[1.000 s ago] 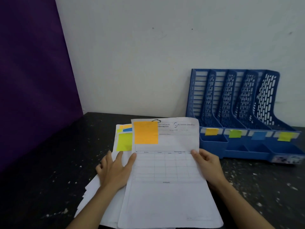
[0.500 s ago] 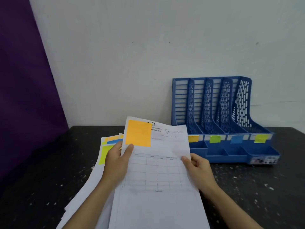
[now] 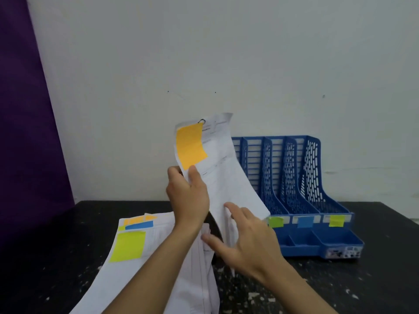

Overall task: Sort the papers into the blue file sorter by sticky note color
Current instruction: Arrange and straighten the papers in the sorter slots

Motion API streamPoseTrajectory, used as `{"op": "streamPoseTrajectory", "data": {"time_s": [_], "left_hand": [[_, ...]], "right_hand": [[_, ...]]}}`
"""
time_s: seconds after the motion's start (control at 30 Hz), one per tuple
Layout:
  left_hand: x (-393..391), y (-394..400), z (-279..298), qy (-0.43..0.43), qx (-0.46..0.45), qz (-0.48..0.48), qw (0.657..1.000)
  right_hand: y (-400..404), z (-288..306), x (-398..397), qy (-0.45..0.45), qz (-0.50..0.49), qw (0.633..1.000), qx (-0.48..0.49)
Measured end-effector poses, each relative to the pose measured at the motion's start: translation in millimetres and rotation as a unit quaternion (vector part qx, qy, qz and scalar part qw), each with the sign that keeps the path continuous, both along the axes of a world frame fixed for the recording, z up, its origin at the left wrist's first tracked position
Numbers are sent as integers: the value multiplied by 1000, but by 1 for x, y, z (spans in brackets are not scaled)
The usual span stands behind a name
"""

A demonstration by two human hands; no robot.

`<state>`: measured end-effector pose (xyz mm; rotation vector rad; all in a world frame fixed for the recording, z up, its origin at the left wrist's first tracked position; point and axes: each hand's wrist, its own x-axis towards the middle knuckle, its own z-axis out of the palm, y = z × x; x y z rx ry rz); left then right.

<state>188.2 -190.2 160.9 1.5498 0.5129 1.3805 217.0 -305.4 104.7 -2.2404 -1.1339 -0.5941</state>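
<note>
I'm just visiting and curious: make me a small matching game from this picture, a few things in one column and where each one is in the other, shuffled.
Things:
1. white paper with the orange sticky note
2. white paper with the yellow-green sticky note
3. blue plastic file sorter
4. square blue sticky label

Places:
A. stands on the black table against the wall
B. on top of the stack lying on the table
C. held up by the left hand, with the right hand at its lower edge
D. stuck on the sorter's front, between two greenish labels

Pairs: 1-C, 2-B, 3-A, 4-D
</note>
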Motion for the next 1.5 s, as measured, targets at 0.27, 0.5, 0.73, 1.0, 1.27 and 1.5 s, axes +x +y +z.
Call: {"op": "streamPoseTrajectory", "data": {"time_s": [0.27,0.5,0.73,1.0,1.27,1.5], "left_hand": [[21,-19,2,-49,-6,-217,975],[48,-14,-43,151,58,-290,943],[79,-1,-116,392,172,-282,858],[85,7,-126,336,238,-204,888],[87,11,-127,312,232,-225,893],[81,18,-122,296,192,-297,887]], "right_hand": [[-3,2,43,-16,-82,993,80],[-4,19,83,79,-10,966,245],[21,4,118,151,-19,956,252],[51,-20,149,169,-38,961,214],[60,-30,154,201,-60,959,189],[56,-42,130,166,-37,970,176]]}}
